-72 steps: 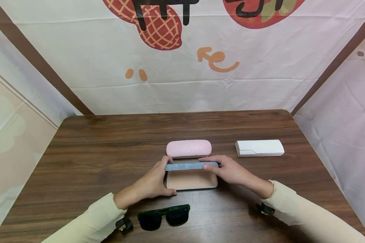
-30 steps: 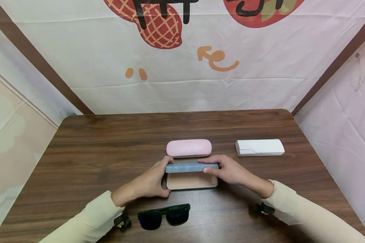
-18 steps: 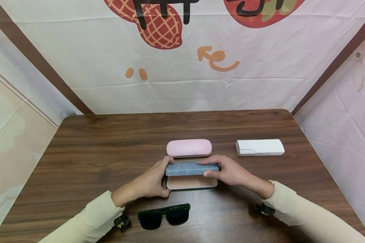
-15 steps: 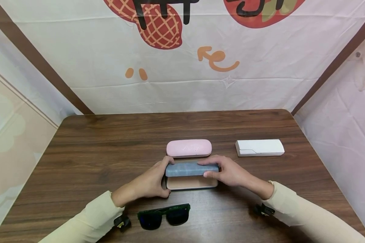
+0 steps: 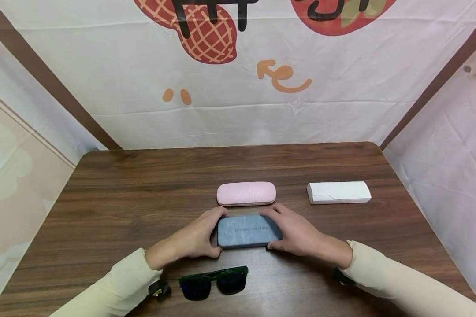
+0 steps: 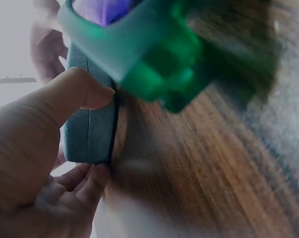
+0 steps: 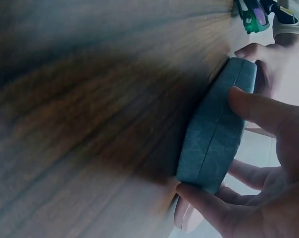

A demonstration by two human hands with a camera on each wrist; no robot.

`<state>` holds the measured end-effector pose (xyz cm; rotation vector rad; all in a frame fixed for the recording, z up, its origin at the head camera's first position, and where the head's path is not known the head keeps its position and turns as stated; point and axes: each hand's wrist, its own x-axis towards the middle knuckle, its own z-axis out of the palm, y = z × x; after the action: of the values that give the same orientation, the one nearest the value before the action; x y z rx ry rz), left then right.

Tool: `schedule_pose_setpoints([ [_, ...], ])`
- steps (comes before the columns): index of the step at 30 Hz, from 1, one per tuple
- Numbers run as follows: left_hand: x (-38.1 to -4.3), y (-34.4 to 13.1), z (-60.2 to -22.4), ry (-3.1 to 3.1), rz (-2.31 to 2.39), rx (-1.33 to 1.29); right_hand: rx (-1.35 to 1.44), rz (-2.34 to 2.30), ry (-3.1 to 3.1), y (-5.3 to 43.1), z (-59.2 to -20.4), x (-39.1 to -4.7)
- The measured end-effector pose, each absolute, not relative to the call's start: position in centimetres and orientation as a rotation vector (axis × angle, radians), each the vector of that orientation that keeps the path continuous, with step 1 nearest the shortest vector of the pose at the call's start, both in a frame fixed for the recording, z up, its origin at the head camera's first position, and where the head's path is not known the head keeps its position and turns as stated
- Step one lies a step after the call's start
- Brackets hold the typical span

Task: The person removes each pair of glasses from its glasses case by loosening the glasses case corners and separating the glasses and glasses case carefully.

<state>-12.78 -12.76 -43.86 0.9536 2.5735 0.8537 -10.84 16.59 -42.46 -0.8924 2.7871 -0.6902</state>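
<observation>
A blue-grey glasses case point(image 5: 247, 233) lies closed on the table, with lettering on its lid. My left hand point(image 5: 194, 237) holds the case's left end, thumb at the front edge and fingers at the back. At the opposite end my right hand point(image 5: 299, 233) grips it the same way. Both wrist views show thumb and fingers around the case point(image 6: 90, 129), whose lid seam is shut. Dark green sunglasses point(image 5: 214, 282) lie folded in front of the case, near the left wrist. In the left wrist view their frame point(image 6: 139, 64) looms large and blurred.
Just behind the blue-grey case lies a pink glasses case point(image 5: 246, 193). Further right sits a white case point(image 5: 339, 193) with a flap. The wooden table point(image 5: 143, 176) ends at a printed white cloth wall point(image 5: 238, 127), with more cloth at both sides.
The blue-grey lid has come down from half raised to closed, hiding the beige inside. My right hand has moved down and forward with it; my left hand has stayed at the left end.
</observation>
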Motion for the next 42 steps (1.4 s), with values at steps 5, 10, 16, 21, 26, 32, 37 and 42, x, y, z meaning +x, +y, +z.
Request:
schedule_pose_setpoints([
  [5, -12.7, -12.8, -43.9, 2.564, 0.862, 0.951, -0.893, -0.681, 2.775, 16.7, -42.5, -11.0],
  [10, -12.7, -13.0, -44.0, 2.555, 0.876, 0.975, -0.892, -0.690, 2.794, 16.8, -42.6, -11.0],
  [16, -12.7, -13.2, -43.8, 2.542, 0.862, 0.989, -0.884, -0.692, 2.806, 16.9, -42.8, -10.9],
  [21, -12.6, -13.2, -43.8, 2.546, 0.852, 0.991, -0.903, -0.726, 2.798, 17.1, -42.8, -10.8],
  [26, -12.6, -13.2, -43.8, 2.567, 0.843, 0.998, -0.936, -0.797, 2.751, 17.6, -42.9, -10.9],
  [32, -12.6, -13.2, -43.8, 2.595, 0.822, 0.998, -0.954, -0.786, 2.707, 18.2, -43.2, -10.8],
  [37, -12.6, -13.3, -43.9, 2.608, 0.818, 1.004, -0.949, -0.771, 2.705, 18.2, -43.5, -10.8],
  [42, -12.7, -13.2, -44.0, 2.622, 0.814, 1.025, -0.952, -0.770, 2.722, 18.2, -43.7, -10.6],
])
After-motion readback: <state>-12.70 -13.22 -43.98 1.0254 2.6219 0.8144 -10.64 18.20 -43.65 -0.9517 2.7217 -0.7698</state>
